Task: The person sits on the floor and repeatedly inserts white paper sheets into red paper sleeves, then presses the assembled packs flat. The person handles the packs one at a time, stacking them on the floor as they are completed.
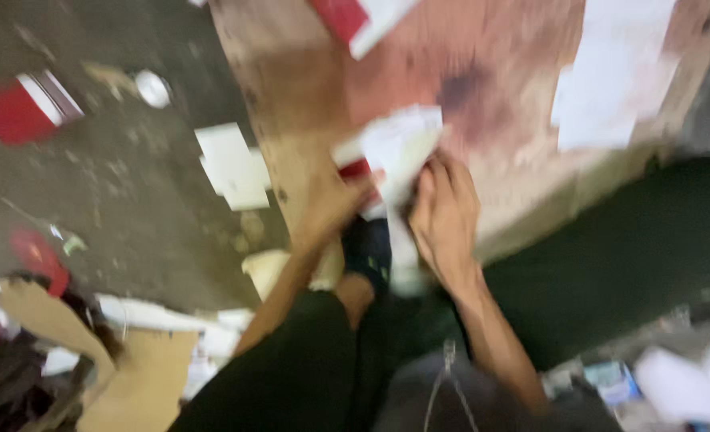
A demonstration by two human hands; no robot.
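A: What's nearest the camera?

B: Frame is motion-blurred. Closest in: grey top with a drawstring (443, 376), then dark trousers (291, 376) on bent legs, a foot in a dark sandal (369, 252) just under the hands.

A: Hands?

B: 2 in view, both the wearer's. Left hand (331, 204) and right hand (445, 212) meet at the near edge of a wooden board (307, 88). Both are closed on 1 white paper piece (399, 144) with a red part (353, 170) showing beside the left hand's fingers. Right-hand fingers are curled tight over the paper's lower end; the left grips from the other side. Blur hides the exact finger placement.

A: Where's the paper sitting?

B: Held just above the board's near edge, between the 2 hands, top end sticking up past the fingers.

A: Clutter around?

B: Lower left: brown cardboard (143, 376) and mixed scraps. Lower right: more white scraps and a bluish packet (611, 380). Left of the board, on the grey floor (131, 200): a white sheet stack (235, 166) just beside the board edge, a round white lid (152, 88) and a red-and-white carton (27, 108) further off.

A: Far end?

B: On the board: a large white sheet (611, 80) at right, another red-and-white piece (363, 18) at the top edge, a dark stain between. Nothing lies between the hands and the paper.
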